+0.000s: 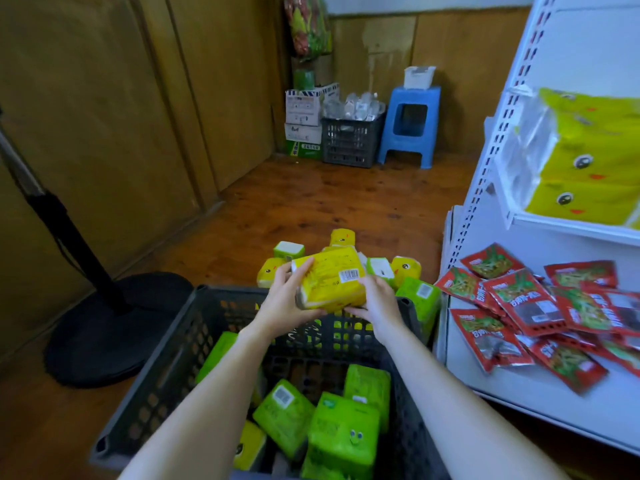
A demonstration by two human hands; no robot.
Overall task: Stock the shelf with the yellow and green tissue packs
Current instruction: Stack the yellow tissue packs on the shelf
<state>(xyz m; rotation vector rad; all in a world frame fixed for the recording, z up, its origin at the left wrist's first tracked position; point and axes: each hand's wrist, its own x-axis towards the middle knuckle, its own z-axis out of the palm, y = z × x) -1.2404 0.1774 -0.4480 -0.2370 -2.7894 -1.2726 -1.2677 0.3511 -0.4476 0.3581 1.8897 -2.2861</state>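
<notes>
Both hands hold one yellow tissue pack (329, 280) above the far rim of a dark plastic crate (166, 358). My left hand (285, 299) grips its left end, thumb on top. My right hand (377, 303) grips its right end from below. Several green tissue packs (343, 431) lie inside the crate, with a yellow one (247, 448) at the near left. More yellow and green packs (405, 268) lie on the floor beyond the crate. A large yellow tissue bundle (588, 161) sits on the white shelf (568, 226) at the right.
Red snack packets (530, 306) are strewn over the lower shelf board at the right. A black fan stand with a round base (114, 327) stands at the left. At the back are a blue stool (410, 126), a dark crate (349, 140) and stacked cartons (303, 123).
</notes>
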